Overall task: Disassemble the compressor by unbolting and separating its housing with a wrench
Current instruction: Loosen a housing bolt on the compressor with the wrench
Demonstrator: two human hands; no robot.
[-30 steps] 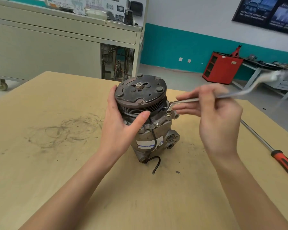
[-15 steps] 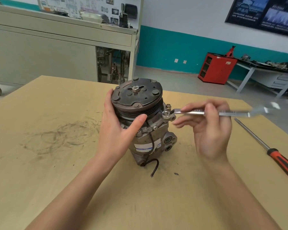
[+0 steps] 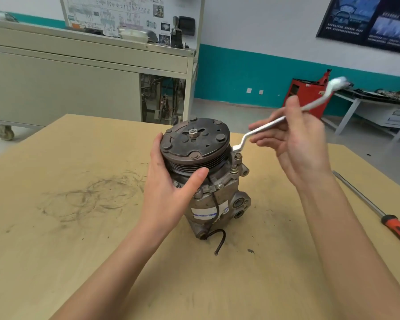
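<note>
the left hand [image 3: 171,188] grips the compressor [image 3: 208,176] upright on the desk [image 3: 79,250] — the right hand [image 3: 300,144] holds the wrench [image 3: 275,122], its lower end just beside the pulley [image 3: 194,144].

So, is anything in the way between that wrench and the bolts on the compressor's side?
Nothing visible. The wrench, held in the right hand, has its lower end just above the upper bolt, beside the pulley rim. The left hand grips that pulley on the other side, clear of the bolts.

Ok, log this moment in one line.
left hand grips compressor pulley | right hand holds wrench | wrench end near flange bolt | screwdriver on table
</note>
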